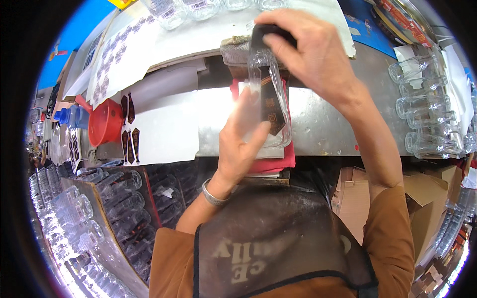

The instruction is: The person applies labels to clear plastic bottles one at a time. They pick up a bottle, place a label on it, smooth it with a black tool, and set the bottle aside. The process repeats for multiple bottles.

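Observation:
A clear glass bottle with a dark label bearing gold characters lies in front of me over a red cloth. My left hand grips its left side, thumb over the lower part; those fingers are smeared by motion. At the bottle's far end, my right hand is closed round a black piece, whose exact kind I cannot make out. A worn, cloth-wrapped support stands beside that end. Dark labels lie on white backing paper to the left.
Clear bottles stand along the far edge, and more glass bottles lie at right. A red plastic scoop sits at left. Crates of bottles are below left; open cardboard boxes are below right.

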`<state>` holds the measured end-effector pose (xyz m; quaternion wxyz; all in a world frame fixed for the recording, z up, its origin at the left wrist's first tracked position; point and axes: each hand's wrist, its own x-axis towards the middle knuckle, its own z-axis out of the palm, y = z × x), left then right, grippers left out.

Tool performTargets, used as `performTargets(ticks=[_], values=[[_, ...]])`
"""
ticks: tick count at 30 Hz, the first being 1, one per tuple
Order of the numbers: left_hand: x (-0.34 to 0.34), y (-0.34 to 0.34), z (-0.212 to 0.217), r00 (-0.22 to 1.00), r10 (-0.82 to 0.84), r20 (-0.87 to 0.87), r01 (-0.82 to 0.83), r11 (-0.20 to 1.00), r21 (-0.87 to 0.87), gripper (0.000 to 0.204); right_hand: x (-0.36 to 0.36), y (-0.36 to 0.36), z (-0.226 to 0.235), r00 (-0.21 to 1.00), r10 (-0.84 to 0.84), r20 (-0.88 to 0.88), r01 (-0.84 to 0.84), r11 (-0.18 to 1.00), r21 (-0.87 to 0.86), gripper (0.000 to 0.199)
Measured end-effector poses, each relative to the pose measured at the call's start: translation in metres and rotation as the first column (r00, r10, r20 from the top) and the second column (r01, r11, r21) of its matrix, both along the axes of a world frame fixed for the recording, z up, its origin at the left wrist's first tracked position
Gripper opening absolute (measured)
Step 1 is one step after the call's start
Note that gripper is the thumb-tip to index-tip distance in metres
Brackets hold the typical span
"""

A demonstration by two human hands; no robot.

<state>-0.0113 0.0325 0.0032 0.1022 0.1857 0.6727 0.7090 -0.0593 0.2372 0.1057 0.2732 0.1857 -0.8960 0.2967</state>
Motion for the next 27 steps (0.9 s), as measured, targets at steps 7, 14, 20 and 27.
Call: performTargets(ticks=[7, 14, 20, 27], values=[[-0.002, -0.029, 0.002, 0.913, -0.193, -0.36, 0.087, 0.953, -0.291, 0.103, 0.095, -0.037, -0.029, 0.932, 0.329, 0.152, -0.328, 0.944, -0.036, 0.028], [0.003, -0.02, 0.003, 0.882, -0.195, -0.429, 0.001, 0.911, -0.412, 0.118, 0.026, -0.003, -0.014, 0.998, -0.056, 0.014, 0.056, 0.998, 0.008, 0.022], [0.0, -0.025, -0.009, 0.892, -0.184, -0.412, 0.042, 0.943, -0.33, 0.106, 0.11, -0.027, -0.038, 0.919, 0.354, 0.172, -0.326, 0.93, -0.171, 0.027], [-0.005, -0.028, -0.007, 0.88, -0.24, -0.41, 0.055, 0.909, -0.414, 0.101, 0.125, -0.016, -0.061, 0.953, 0.302, 0.035, -0.289, 0.936, -0.2, 0.032]])
